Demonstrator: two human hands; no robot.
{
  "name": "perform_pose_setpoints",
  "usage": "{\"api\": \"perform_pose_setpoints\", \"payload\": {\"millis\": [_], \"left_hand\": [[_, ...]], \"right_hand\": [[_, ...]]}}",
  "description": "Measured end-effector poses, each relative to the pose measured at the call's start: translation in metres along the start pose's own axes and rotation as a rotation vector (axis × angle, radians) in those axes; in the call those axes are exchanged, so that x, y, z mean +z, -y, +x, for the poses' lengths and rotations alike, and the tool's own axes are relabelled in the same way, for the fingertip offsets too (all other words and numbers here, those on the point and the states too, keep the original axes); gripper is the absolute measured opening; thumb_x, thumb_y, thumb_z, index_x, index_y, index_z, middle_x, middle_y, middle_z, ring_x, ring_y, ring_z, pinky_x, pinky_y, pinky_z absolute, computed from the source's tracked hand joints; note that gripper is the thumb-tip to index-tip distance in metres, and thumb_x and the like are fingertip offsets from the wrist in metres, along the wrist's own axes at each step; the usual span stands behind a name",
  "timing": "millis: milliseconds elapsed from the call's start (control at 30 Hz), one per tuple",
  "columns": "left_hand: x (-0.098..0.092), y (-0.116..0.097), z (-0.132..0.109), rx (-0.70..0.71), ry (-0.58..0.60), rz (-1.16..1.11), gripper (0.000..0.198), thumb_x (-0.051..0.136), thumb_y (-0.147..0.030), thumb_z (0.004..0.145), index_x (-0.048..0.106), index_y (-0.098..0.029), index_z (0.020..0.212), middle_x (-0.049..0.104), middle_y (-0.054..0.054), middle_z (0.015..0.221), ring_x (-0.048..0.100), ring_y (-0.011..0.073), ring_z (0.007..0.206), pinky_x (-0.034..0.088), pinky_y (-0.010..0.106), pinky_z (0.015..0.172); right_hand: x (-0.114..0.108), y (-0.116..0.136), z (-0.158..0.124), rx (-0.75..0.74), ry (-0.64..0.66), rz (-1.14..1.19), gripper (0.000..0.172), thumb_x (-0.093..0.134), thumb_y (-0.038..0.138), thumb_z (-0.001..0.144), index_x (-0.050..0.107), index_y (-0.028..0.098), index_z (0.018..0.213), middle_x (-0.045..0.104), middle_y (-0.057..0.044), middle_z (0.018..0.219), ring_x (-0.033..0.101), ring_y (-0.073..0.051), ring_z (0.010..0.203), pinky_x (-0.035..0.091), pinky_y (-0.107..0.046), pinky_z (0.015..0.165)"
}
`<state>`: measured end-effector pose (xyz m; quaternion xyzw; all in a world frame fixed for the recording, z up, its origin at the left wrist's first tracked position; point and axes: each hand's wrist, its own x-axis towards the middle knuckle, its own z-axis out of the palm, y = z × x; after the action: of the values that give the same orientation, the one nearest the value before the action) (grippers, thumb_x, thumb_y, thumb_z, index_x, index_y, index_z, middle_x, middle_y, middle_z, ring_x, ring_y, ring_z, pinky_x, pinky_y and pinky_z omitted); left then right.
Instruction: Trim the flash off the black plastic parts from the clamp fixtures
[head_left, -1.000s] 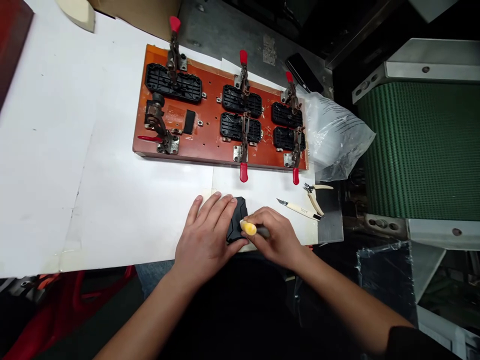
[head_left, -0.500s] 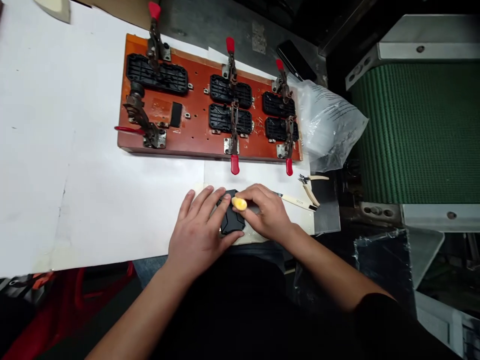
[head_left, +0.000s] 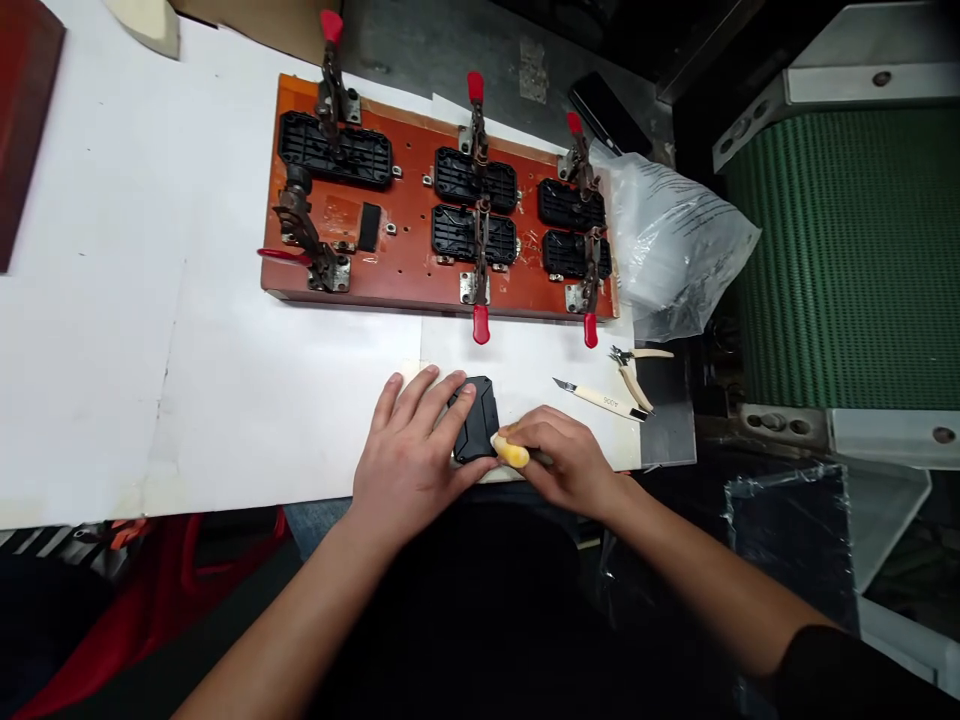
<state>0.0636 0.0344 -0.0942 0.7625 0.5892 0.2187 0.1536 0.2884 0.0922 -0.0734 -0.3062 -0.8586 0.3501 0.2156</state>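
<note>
A black plastic cover with clipped corners and raised lines lies on the white work surface. Over its left side is my left hand, fingers spread along the edge and thumb by the near edge, holding it in place. My right hand grips a small tool with a rounded yellow-and-cream handle at the cover's lower right edge. The tool's working end is hidden, so its kind and contact cannot be made out. To the right lies a craft knife, and beyond it cream-handled side cutters.
An orange-brown fixture board with red-handled toggle clamps and several black plastic parts stands behind my hands. Right of it lies a clear plastic bag, with a black phone behind. A green conveyor belt runs at the far right.
My right hand and its tool have moved from the cover's upper right down to its lower right edge, uncovering the knife blade. The view has shifted left; my left hand stays on the cover.
</note>
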Motion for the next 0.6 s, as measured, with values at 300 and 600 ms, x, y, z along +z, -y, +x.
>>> {"api": "perform_pose_setpoints", "payload": {"millis": [300,600], "left_hand": [[-0.001,-0.002,0.000,0.001,0.016,0.010,0.071,0.068,-0.059,0.094,0.055,-0.017,0.149,0.055,0.009,0.160,0.042,0.0374,0.152,0.023,0.062,0.131],[-0.002,-0.001,0.001,0.005,0.034,0.013,0.072,0.070,-0.058,0.093,0.055,-0.017,0.150,0.053,0.009,0.161,0.041,0.0373,0.152,0.023,0.062,0.131]], "right_hand": [[0.003,-0.005,-0.001,0.087,-0.076,0.022,0.026,0.071,0.013,0.094,0.063,0.026,0.116,0.075,-0.005,0.107,0.070,-0.021,0.098,0.059,-0.038,0.085],[0.005,-0.004,-0.009,0.147,-0.130,0.010,0.025,0.074,0.017,0.095,0.063,0.026,0.115,0.074,-0.005,0.108,0.070,-0.021,0.098,0.058,-0.037,0.086]]}}
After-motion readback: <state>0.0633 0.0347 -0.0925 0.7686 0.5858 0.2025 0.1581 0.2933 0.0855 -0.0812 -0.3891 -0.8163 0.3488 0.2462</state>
